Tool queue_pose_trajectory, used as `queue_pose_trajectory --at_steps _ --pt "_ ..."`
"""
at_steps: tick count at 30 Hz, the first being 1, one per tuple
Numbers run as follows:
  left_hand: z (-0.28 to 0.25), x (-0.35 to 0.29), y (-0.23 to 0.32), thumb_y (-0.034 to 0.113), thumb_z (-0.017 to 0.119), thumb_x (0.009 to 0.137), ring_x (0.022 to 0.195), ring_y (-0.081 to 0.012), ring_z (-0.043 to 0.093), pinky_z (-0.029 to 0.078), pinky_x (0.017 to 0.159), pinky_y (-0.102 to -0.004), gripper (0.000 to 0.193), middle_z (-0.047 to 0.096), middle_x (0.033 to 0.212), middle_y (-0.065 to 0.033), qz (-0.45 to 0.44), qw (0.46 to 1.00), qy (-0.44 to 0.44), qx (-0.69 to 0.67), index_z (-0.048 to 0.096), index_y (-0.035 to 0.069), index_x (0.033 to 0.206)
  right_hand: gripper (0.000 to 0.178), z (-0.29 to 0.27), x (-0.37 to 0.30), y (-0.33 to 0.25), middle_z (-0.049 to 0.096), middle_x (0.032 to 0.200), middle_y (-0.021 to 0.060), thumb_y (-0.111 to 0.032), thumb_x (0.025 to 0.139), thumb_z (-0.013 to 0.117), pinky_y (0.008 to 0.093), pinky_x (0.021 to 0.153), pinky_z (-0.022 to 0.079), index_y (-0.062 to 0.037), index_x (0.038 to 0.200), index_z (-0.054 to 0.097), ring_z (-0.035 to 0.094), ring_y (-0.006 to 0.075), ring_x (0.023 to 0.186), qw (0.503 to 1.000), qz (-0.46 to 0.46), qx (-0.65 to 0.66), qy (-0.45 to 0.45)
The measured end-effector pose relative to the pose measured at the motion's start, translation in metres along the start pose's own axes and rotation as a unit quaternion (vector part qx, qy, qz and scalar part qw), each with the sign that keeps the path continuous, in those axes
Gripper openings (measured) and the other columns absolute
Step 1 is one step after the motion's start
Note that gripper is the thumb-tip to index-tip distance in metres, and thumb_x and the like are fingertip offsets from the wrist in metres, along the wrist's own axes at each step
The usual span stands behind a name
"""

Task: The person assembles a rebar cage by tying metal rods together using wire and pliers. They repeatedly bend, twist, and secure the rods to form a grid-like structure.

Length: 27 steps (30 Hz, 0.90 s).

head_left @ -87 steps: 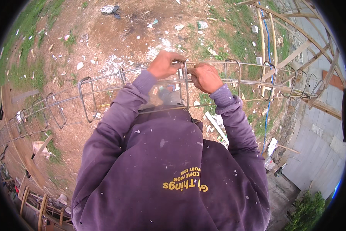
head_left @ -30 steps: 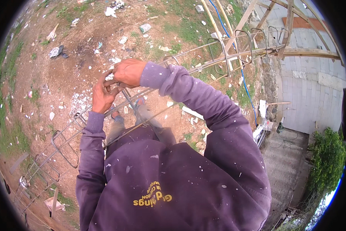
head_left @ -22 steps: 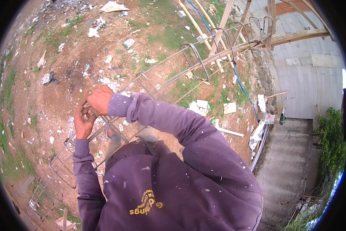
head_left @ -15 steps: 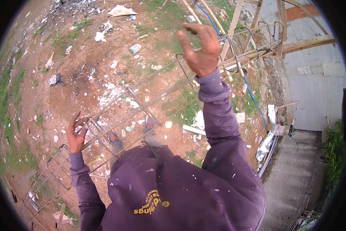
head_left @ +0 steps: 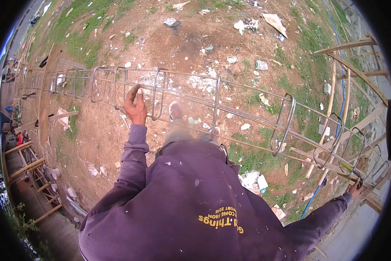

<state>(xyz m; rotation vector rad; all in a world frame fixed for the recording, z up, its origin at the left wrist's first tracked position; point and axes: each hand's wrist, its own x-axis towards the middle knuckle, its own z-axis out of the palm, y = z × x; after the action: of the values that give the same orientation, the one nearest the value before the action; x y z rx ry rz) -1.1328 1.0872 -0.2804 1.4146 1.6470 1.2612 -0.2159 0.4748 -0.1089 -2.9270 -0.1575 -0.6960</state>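
Observation:
A long rebar cage [head_left: 216, 104] of thin steel bars with rectangular stirrups runs across in front of me, tilting down toward the right. My left hand [head_left: 136, 106] is at its near side, left of my feet, with fingers curled and fingertips at the middle bar. Far to the right, my outstretched right hand [head_left: 356, 189] is closed beside the cage's right part, near the wooden supports. A small dark bit shows at its fingers; what it grips is too small to make out. One stirrup [head_left: 284, 125] leans at a slant between my hands.
Wooden poles and a timber frame [head_left: 369, 117] hold the cage at the right. An upright plank [head_left: 49, 100] stands by its left stretch. A blue hose [head_left: 341, 100] runs along the right. Littered dirt and grass [head_left: 191, 35] spread ahead; a white plastic scrap [head_left: 253, 182] lies near me.
My view has swung left, and the cage now crosses it more level. My right hand, earlier raised open above the bars, now reaches far right to the cage. My left hand's fingers have drawn in.

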Motion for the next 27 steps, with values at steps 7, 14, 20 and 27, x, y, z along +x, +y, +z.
queue_pose_trajectory --at_steps 7,14,20,27 --pt "0.034 -0.043 0.062 0.012 0.070 0.089 0.112 -0.0294 0.064 0.050 0.095 -0.0386 0.027 0.071 0.114 -0.0151 0.222 0.969 -0.052 0.092 0.070 0.004 0.115 0.067 0.002 0.000 -0.010 0.070 0.105 0.0169 -0.048 0.078 0.084 0.0383 0.082 0.055 0.0069 0.111 0.064 0.067 0.0261 0.094 0.962 0.067 0.199 0.173" --pt "0.123 -0.065 0.124 0.043 0.064 0.094 0.128 -0.0298 0.055 0.017 0.117 -0.0626 0.048 0.065 0.128 -0.0133 0.347 0.895 -0.160 0.230 0.063 0.008 0.127 0.050 -0.131 0.035 -0.060 0.072 0.092 0.0165 -0.029 0.068 0.093 0.0401 0.069 0.059 0.0044 0.094 0.067 0.070 0.0254 0.081 0.826 0.178 0.339 0.414" --pt "0.143 -0.056 0.122 0.039 0.065 0.094 0.131 -0.0286 0.053 0.009 0.120 -0.0608 0.048 0.063 0.133 -0.0130 0.315 0.889 -0.283 0.172 0.062 0.007 0.131 0.040 -0.247 0.004 -0.120 0.071 0.096 0.0148 -0.033 0.083 0.075 0.0450 0.083 0.053 0.0039 0.097 0.068 0.067 0.0291 0.089 0.713 -0.032 0.606 0.351" --pt "0.151 -0.062 0.121 0.029 0.065 0.093 0.129 -0.0282 0.056 0.015 0.120 -0.0570 0.042 0.066 0.129 -0.0118 0.303 0.899 -0.297 0.104 0.064 0.010 0.130 0.036 -0.233 -0.152 -0.243 0.047 0.080 0.0034 -0.042 0.107 0.044 0.0332 0.076 0.041 -0.0068 0.106 0.052 0.045 0.0148 0.071 0.558 -0.138 0.745 -0.340"
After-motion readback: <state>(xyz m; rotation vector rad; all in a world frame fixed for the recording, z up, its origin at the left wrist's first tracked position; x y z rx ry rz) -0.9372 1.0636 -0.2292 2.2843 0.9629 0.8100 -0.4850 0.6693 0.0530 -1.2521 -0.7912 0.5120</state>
